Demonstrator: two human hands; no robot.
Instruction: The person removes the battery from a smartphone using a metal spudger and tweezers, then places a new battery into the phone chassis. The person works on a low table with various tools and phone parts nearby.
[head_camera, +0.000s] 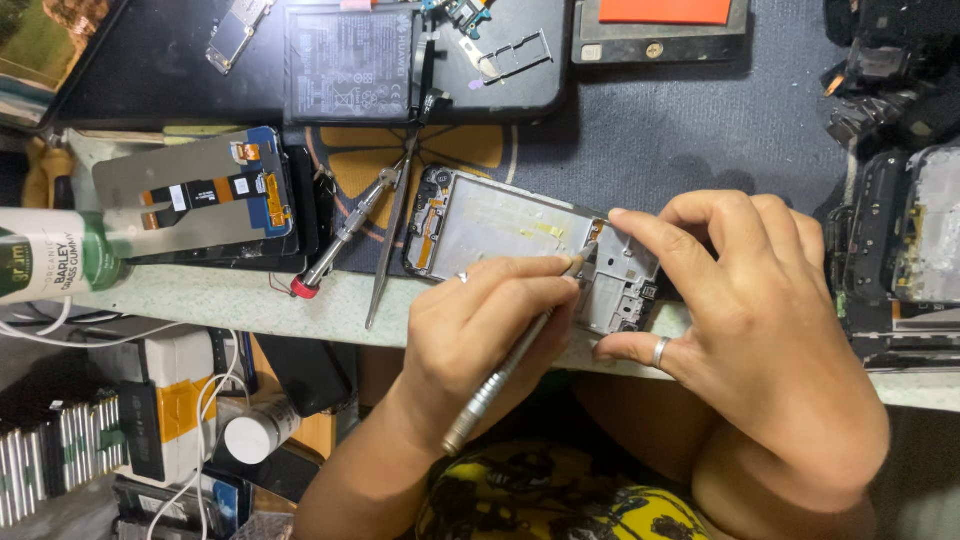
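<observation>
— Item one, left hand (490, 320)?
— Forearm rising from the lower edge, wrist bent inward. Fingers curled together around a slim metal screwdriver (505, 365), gripped pen-fashion, ring on one finger. Shaft running diagonally from lower left to upper right; tip set against the opened phone frame (500, 225) near its right-hand end.

— Item two, right hand (745, 300)?
— Arched over the right end of the frame. Index finger stretched flat along the upper edge, thumb with a ring pressed at the lower edge, pinching the frame between them. Remaining fingers folded behind.

— Location of the frame?
— Lying flat near the front edge of the workbench (230, 295), partly on a dark mat with an orange pattern (480, 148). Silver inner plate facing up, small boards at both ends.

— Neighbouring entries?
— Tweezers (392, 235) just left of the frame, pointing toward the bench edge. Second screwdriver with a red-tipped end (340, 238) beside them. Detached display panel, back side up with orange flex cables (195, 190), further left. Flat battery (348, 62) on a dark tray above. Green-and-white bottle (55, 255) at far left, lying sideways. Stack of dark phone parts (890, 230) at right, detail possibly too shadowed to sort.
</observation>
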